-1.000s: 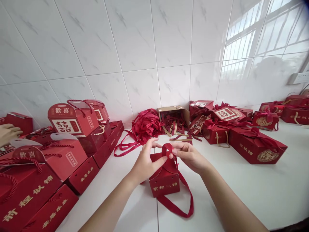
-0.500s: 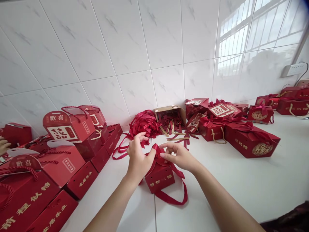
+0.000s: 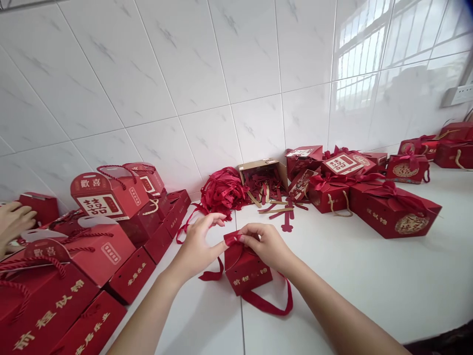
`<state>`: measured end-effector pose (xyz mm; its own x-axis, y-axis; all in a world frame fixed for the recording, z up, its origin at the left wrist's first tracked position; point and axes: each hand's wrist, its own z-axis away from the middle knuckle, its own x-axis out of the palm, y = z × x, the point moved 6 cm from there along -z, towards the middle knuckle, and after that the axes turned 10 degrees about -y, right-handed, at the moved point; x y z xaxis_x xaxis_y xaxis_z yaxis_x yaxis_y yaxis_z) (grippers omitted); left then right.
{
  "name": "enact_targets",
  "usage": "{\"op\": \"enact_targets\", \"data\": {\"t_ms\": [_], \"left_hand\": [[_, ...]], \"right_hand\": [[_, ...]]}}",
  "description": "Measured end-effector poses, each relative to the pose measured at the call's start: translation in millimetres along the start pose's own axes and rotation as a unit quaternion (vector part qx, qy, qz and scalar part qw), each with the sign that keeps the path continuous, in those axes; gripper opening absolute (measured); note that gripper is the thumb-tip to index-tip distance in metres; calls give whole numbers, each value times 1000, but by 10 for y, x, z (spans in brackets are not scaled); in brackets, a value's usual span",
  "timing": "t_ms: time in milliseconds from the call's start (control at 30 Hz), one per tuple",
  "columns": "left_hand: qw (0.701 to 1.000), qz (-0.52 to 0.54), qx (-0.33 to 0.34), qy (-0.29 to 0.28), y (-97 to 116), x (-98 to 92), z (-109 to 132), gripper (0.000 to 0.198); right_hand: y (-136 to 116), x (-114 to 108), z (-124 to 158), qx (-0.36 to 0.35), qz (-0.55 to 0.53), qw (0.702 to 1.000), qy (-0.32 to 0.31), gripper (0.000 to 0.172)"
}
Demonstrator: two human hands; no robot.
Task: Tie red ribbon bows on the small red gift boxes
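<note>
Currently your right hand (image 3: 266,245) pinches the ribbon (image 3: 260,303) on top of the box (image 3: 248,277), thumb against bent fingers. Your left hand (image 3: 199,246) is spread, fingers raised, only its thumb tip at the ribbon. The box stands upright on the table (image 3: 369,281), below your hands, ribbon looping out toward you. Behind it sits a ribbon heap (image 3: 223,191).

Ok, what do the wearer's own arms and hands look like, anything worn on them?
The left hand and right hand are ungloved, five-fingered human hands, with no ring visible. The slim left forearm and right forearm show no sleeve, watch, bracelet, marking or cable. Nail details are too small to tell.
</note>
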<state>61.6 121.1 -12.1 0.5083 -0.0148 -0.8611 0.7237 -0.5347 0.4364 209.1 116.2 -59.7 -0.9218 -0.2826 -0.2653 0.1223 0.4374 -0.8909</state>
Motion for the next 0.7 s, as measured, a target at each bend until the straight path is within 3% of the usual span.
{"op": "enact_targets", "data": {"t_ms": [233,300,400,500,600,700], "left_hand": [[995,-66,50,-55,8,-74,77,30],[996,-68,54,-16,-29,-171,90,27],[998,13,-11,65,-205,-288,105,28],[985,148,-88,20,-357,-89,86,30],[959,239,-131,-78,-372,256,78,33],[929,304,-165,-132,-365,469,109,34]], "right_hand": [[-39,21,24,-6,41,999,10,16],[-24,-45,43,10,36,998,43,15],[-39,-114,71,12,38,996,85,13],[-92,-94,78,-22,32,996,86,11],[-44,-20,64,5,-20,999,42,14],[-15,15,63,18,-49,998,19,16]]}}
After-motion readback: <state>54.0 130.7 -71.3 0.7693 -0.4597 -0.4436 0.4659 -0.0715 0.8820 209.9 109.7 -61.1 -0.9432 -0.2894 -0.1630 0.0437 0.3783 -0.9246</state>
